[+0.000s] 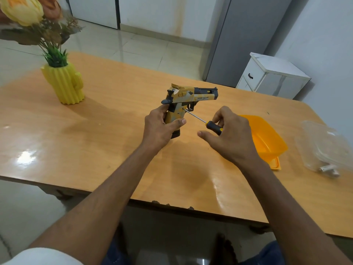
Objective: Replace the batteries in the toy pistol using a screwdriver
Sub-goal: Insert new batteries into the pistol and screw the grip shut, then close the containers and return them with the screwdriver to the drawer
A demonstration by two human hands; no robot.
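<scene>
Screwdriver (202,119) tip — toy pistol (188,100) grip

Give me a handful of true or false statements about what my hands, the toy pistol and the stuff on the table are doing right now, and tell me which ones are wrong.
1. The left hand grips the toy pistol by its handle. True.
2. The screwdriver lies flat on the table. False: the right hand holds its handle, with the tip against the pistol's handle.
3. The orange tub sits to the right of the right hand. True.
4. The yellow vase stands beside the orange tub. False: it is far over on the table's left side.
5. The pistol's barrel points to the right. True.
</scene>
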